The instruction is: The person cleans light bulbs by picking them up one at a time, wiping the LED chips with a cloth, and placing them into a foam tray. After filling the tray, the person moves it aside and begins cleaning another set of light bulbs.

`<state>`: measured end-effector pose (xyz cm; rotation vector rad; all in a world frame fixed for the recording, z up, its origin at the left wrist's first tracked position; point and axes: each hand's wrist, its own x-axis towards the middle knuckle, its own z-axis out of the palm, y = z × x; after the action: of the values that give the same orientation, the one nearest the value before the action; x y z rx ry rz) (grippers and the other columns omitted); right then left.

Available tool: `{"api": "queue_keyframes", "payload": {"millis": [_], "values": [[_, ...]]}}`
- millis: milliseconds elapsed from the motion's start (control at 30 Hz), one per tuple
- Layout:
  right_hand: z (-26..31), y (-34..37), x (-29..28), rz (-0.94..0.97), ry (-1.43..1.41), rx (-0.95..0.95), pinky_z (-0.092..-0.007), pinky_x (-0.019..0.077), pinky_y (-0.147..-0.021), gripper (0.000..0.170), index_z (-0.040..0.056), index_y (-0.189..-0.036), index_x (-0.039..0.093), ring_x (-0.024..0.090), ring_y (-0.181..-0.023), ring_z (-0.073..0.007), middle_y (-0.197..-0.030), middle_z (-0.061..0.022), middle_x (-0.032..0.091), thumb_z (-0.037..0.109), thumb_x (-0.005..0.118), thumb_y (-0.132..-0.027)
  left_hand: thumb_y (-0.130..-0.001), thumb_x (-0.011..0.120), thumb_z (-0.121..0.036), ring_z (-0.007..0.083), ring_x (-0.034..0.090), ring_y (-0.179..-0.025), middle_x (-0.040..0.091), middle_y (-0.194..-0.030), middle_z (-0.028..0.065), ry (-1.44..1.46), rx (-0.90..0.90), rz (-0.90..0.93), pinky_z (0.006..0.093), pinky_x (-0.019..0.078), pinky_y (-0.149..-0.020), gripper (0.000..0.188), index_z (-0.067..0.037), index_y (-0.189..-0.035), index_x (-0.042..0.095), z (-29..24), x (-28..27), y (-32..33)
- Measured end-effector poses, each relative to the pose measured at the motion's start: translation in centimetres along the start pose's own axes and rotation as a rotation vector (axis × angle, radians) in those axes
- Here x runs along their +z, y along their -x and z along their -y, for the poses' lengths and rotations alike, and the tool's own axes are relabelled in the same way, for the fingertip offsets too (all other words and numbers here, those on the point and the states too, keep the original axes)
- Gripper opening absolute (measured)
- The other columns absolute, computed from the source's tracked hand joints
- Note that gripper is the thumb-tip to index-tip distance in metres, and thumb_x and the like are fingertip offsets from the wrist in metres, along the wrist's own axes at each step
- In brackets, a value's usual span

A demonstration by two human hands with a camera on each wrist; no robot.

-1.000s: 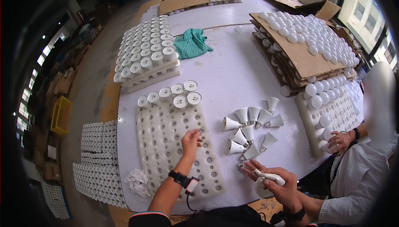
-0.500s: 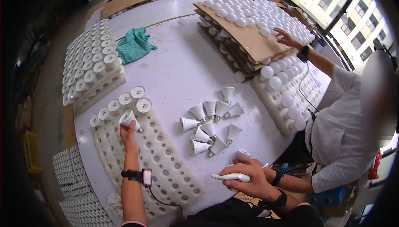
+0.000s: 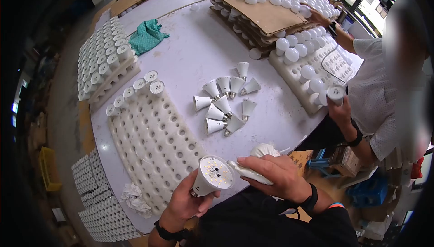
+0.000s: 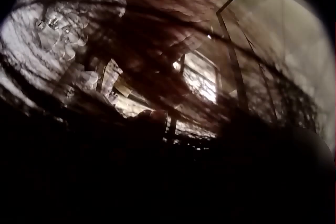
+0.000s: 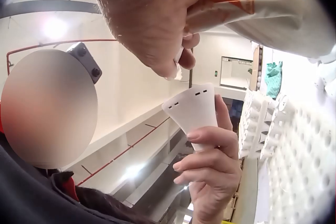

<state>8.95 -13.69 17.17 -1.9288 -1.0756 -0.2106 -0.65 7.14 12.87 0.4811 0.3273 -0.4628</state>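
In the head view my left hand grips a white LED bulb base close to my body. Its open, wide end faces up and shows a round board dotted with yellow LEDs. My right hand squeezes a soft white bag, whose narrow end points at the rim of the base. From the right wrist, the bag looks full and bulging, and the left hand's fingers curl round the tapered base. The left wrist view is dark and blurred.
A foam tray with rows of holes holds several bases along its far end. Loose bases lie mid-table. At right, a person grips another base beside a tray of white domes. A green cloth lies farther back.
My left hand picked a bulb base from the tray's far end and brought it to the bag in my right hand. The other person now holds a base, one hand still at the domes.
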Motion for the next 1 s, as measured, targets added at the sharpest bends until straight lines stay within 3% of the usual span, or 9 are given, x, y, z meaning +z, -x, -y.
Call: {"api": "queue_keyframes", "payload": {"millis": [33,267,767,867,1000], "values": [[0.1,0.3,-0.2,0.013,0.032,-0.023,-0.0267,0.0388,-0.041,0.05,0.0058,-0.109,0.055,0.052,-0.049,-0.0141,-0.061,-0.0019,0.051,0.005,0.07,-0.062,-0.089,0.032,-0.046,0.0138,0.048,-0.041,0.057,-0.084,0.0178,0.025,-0.055,-0.005,0.0217,0.037,-0.029,0.048,-0.005,-0.111,0.043,0.5,0.4,0.2],[1.3,1.3,-0.8,0.111,0.058,-0.064,-0.0274,0.0443,-0.045,0.044,0.0051,-0.105,0.058,0.055,-0.051,-0.0171,-0.064,-0.0045,0.056,0.008,0.072,-0.064,-0.09,0.032,-0.043,0.0149,0.052,-0.041,0.058,-0.073,0.0151,0.005,-0.005,-0.043,0.0219,0.0382,-0.03,0.045,-0.006,-0.111,0.044,1.9,1.4,1.4],[2.0,2.4,-0.7,0.133,0.104,-0.146,-0.0254,0.0424,-0.041,0.047,0.005,-0.105,0.058,0.053,-0.048,-0.0139,-0.061,-0.0025,0.052,0.009,0.072,-0.061,-0.09,0.031,-0.042,0.0157,0.053,-0.041,0.058,-0.07,0.0143,-0.233,-0.007,-0.07,0.0229,0.04,-0.033,0.05,0.002,-0.11,0.044,2.8,2.3,2.7],[2.2,2.4,-0.7,0.098,0.097,-0.15,-0.0257,0.0419,-0.041,0.045,0.004,-0.104,0.058,0.053,-0.048,-0.014,-0.061,-0.0029,0.052,0.009,0.072,-0.061,-0.09,0.031,-0.042,0.0161,0.054,-0.044,0.058,-0.071,0.0146,-0.25,0.0,-0.071,0.0235,0.0412,-0.034,0.05,0.002,-0.112,0.043,2.9,2.5,2.8],[2.1,2.7,-0.7,0.084,0.13,-0.146,-0.026,0.0417,-0.041,0.04,0.0033,-0.1,0.059,0.052,-0.048,-0.0147,-0.061,-0.0032,0.051,0.009,0.071,-0.062,-0.09,0.036,-0.037,0.0197,0.059,-0.059,0.058,-0.085,0.0163,-0.297,0.132,-0.07,0.0259,0.0475,-0.044,0.048,0.003,-0.116,0.041,3.2,2.4,3.3]]}}
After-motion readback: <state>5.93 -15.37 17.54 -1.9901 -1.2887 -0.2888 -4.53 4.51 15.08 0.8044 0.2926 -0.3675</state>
